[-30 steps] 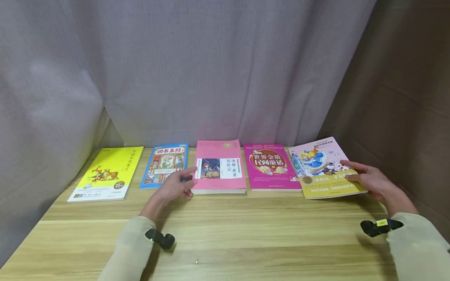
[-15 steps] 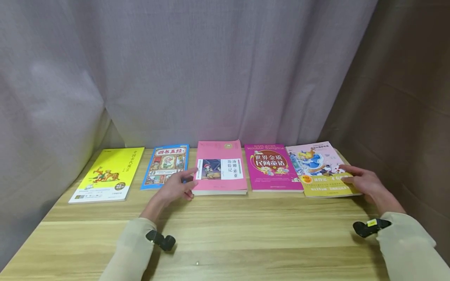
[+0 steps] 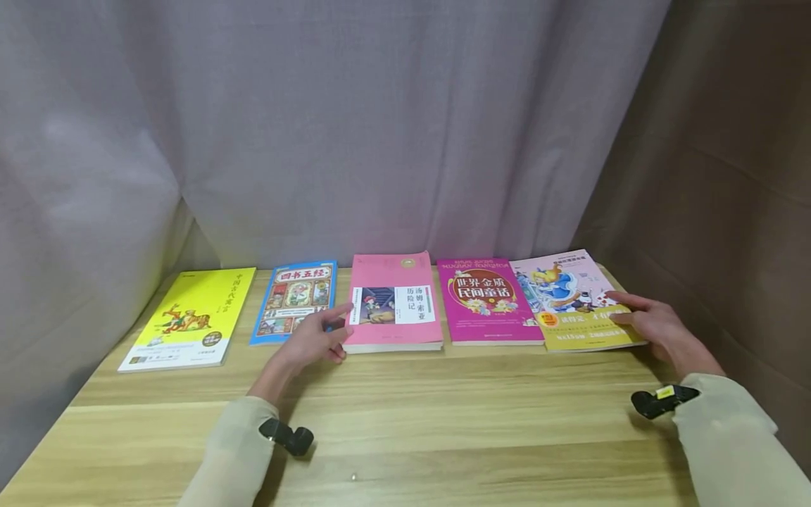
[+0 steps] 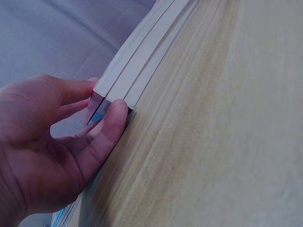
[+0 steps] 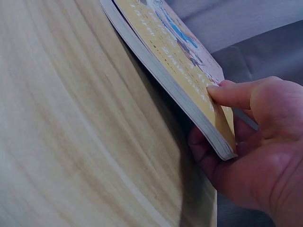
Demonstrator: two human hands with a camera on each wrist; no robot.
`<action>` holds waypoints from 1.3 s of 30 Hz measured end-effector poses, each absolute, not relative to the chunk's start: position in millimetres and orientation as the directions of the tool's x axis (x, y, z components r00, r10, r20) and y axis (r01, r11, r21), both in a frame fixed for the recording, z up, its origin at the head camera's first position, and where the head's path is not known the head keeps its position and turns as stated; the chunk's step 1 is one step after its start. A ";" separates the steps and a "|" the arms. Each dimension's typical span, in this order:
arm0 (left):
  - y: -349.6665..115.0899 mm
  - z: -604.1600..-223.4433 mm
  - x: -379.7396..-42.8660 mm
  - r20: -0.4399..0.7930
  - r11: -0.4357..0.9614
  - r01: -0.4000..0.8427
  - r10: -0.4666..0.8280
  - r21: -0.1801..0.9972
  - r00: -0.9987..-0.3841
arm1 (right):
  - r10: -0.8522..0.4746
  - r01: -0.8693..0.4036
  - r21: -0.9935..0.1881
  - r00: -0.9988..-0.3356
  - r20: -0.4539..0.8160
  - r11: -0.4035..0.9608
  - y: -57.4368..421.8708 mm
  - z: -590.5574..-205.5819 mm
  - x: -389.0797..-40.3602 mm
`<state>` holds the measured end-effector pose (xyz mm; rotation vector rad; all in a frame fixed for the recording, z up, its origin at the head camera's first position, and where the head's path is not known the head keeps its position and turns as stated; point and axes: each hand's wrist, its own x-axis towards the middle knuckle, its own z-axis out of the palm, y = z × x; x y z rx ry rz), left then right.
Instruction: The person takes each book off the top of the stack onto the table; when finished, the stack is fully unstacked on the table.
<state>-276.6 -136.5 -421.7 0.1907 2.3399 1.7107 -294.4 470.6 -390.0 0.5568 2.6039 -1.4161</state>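
Observation:
In the head view my left hand (image 3: 313, 338) holds the left edge of a thick pink book (image 3: 395, 338) at its near corner. The left wrist view shows layered page blocks (image 4: 142, 56) there, thumb and fingers around the corner. My right hand (image 3: 655, 327) grips the right edge of a pale pink and yellow book (image 3: 564, 289) with a blonde girl in blue on its cover. In the right wrist view the thumb lies on the cover and fingers curl underneath; this edge is tilted up off the table. The book's left side meets a magenta book (image 3: 488, 327).
Left of the pink book lie a blue book (image 3: 298, 292) and, farther left, a yellow book (image 3: 196, 303). All sit along the back of the wooden table (image 3: 443, 408). Grey curtains (image 3: 317, 141) hang behind, and a brown one (image 3: 728, 176) stands at the right.
My right hand has moved left with the pale pink and yellow book, bringing it against the magenta book and lowering it slightly. My left hand stays at the pink book.

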 end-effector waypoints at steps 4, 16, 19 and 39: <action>-136.6 -421.9 -277.3 -0.110 0.304 -0.030 0.249 0.952 -0.962 | 0.262 0.374 -0.782 -0.925 -0.275 0.500 470.4 -389.2 -293.8; -135.6 -422.5 -276.0 -0.105 0.310 -0.026 0.242 0.950 -0.964 | 0.249 0.340 -0.711 -0.940 -0.234 0.616 476.7 -395.3 -299.6; -135.8 -422.0 -275.8 -0.109 0.311 -0.031 0.237 0.950 -0.965 | 0.228 0.287 -0.667 -0.957 -0.176 0.688 476.2 -396.9 -298.6; -137.1 -409.8 -282.1 -0.112 0.382 0.017 0.311 0.924 -0.944 | 0.292 0.073 -0.662 -0.929 0.227 0.746 387.6 -378.1 -288.9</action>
